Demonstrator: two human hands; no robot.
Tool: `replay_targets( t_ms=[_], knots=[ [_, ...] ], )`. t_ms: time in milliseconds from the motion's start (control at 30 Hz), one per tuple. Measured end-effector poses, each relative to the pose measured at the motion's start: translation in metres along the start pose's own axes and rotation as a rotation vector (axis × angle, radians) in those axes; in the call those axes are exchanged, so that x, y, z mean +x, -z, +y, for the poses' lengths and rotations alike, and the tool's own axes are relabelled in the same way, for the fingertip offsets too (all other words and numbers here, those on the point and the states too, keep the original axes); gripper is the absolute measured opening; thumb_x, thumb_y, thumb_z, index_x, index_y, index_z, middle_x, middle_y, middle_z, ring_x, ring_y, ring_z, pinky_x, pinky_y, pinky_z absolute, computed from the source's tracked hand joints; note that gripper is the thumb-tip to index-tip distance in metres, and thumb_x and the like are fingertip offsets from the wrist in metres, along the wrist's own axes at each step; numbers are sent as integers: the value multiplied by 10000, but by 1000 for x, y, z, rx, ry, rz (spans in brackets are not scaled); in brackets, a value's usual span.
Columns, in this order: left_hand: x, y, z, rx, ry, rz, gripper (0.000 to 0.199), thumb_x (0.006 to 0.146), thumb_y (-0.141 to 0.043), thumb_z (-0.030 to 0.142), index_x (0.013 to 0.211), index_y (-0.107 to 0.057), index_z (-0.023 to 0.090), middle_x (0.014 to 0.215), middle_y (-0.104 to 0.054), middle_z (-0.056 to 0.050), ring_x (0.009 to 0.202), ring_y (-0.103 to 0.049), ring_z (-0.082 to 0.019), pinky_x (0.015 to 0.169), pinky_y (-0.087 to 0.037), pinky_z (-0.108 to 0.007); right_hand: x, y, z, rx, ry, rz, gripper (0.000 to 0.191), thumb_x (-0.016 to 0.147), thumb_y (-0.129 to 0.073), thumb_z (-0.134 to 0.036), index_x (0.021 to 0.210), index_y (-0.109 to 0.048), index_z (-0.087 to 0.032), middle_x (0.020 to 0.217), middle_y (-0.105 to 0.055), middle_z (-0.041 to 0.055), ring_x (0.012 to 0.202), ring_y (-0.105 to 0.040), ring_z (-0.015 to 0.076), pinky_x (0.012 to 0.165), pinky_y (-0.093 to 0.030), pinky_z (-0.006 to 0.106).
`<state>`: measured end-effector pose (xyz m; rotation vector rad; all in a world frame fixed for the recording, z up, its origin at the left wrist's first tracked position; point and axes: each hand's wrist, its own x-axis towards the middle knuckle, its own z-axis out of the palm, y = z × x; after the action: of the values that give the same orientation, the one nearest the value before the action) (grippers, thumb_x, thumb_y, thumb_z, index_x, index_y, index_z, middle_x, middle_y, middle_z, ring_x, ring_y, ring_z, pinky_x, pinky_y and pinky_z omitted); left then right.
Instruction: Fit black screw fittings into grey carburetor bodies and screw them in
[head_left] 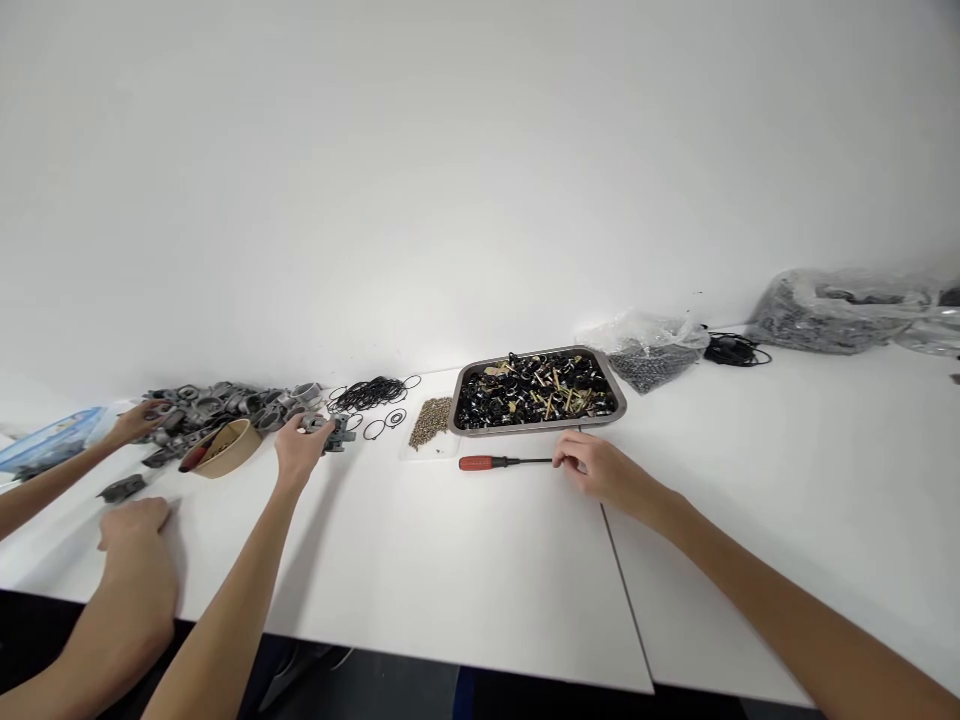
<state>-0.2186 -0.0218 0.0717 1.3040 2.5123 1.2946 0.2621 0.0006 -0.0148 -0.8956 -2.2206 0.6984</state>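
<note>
My left hand (296, 450) grips a small grey metal casting (340, 433) just above the white table. On the right, my right hand (592, 468) has its fingers curled at the tip end of a screwdriver (478, 463) with a red and black handle. The screwdriver points right, in front of a metal tray (540, 430) heaped with black and brass-coloured parts. Between my hands, small brass-coloured pieces (430, 422) sit in a shallow clear container. Black rubber rings (371, 392) lie behind my left hand, a few of them loose.
A co-worker's hands (135, 515) are at the left, one at a pile of grey castings (217, 405). A cream bowl (232, 452) holds a red-handled tool. Bags of small parts (652, 365) and a black cable (731, 350) lie at the back right.
</note>
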Motion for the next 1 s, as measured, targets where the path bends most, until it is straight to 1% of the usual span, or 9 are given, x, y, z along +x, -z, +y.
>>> replay_targets(
  t_ms=[67,167,267,367,500,600,700,867,1000],
  knots=[
    [-20,-3,22,-109,-60,-148,496,701,-763,462,1074,-651,154,816,-629,-32,644,-577,-134,563,-523,-257,0,3,1,-4,-7,26,217,875,-430,-59,810,-594,-185,914,-613,35,707,-533,143,630,-405,278],
    [-62,-16,61,-248,-149,-454,582,617,-824,496,1092,-674,195,885,-683,-42,698,-620,-146,590,-521,-234,1,6,5,-6,-13,56,229,869,-426,-52,809,-603,-185,897,-609,34,687,-524,141,614,-399,279],
    [-115,-39,99,-339,-186,-740,569,641,-819,496,1115,-683,213,978,-710,-67,748,-655,-175,584,-521,-238,2,6,9,0,-10,73,239,860,-427,-44,801,-613,-182,884,-609,38,703,-539,148,621,-412,280],
    [-166,-68,132,-505,-199,-1029,486,667,-824,408,1086,-693,200,972,-702,-73,771,-639,-163,601,-512,-229,4,5,14,8,2,82,240,843,-440,-34,806,-626,-181,879,-613,42,748,-567,159,646,-437,280],
    [-207,-104,160,-626,-239,-1175,379,631,-860,282,972,-724,186,998,-664,-50,811,-596,-124,677,-496,-206,7,8,21,8,22,100,239,802,-462,-8,792,-633,-174,875,-625,46,757,-588,161,670,-461,288],
    [-212,-124,163,-689,-224,-1255,348,641,-856,293,936,-715,173,944,-643,-34,778,-566,-106,655,-473,-199,9,11,23,4,36,142,219,809,-470,-17,775,-623,-170,881,-631,49,783,-596,163,694,-471,293],
    [-201,-135,154,-740,-200,-1344,437,620,-870,274,1006,-695,166,937,-656,-45,792,-580,-120,678,-479,-217,10,13,23,5,41,169,218,837,-457,-38,800,-623,-175,900,-636,48,798,-597,157,688,-471,286],
    [-178,-137,135,-765,-168,-1482,591,561,-897,244,1101,-676,144,1105,-675,-125,944,-636,-219,770,-530,-303,7,15,19,3,11,181,216,866,-443,-75,816,-626,-176,914,-633,53,735,-573,147,628,-442,285],
    [-173,-134,129,-751,-177,-1527,517,599,-856,212,1087,-696,152,1019,-679,-104,830,-606,-172,634,-480,-242,8,26,4,-17,-49,195,223,892,-425,-109,848,-631,-180,935,-631,63,725,-564,146,599,-429,283]
  ],
)
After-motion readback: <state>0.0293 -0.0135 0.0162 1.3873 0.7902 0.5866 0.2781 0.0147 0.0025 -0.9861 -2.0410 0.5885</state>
